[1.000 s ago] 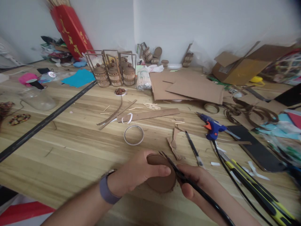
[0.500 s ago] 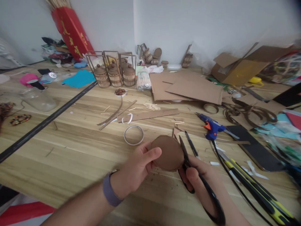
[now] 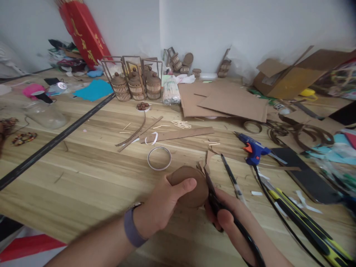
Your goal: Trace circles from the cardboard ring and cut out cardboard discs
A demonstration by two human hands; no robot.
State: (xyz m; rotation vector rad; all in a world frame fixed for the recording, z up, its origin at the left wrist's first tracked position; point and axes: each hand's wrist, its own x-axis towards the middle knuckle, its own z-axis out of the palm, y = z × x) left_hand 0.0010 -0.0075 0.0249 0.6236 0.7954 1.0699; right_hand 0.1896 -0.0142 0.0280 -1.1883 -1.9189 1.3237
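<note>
My left hand pinches a round brown cardboard disc, its thumb lying on the face and its fingers hidden beneath. Black scissors are in my right hand, with the blades against the disc's right edge. Small cardboard scraps lie just past the blade tips. A ring of tape rests on the wooden table beyond my left hand. To the right of the scissors lies a black pen.
A blue glue gun, a yellow and black cutter and a dark phone lie at the right. Farther back are cardboard sheets, small lidded baskets and an open box. A glass jar lies left.
The disc has moved left and slightly down and has turned in my left hand. The scissors have shifted left with my right hand, and their blades look closer together.
</note>
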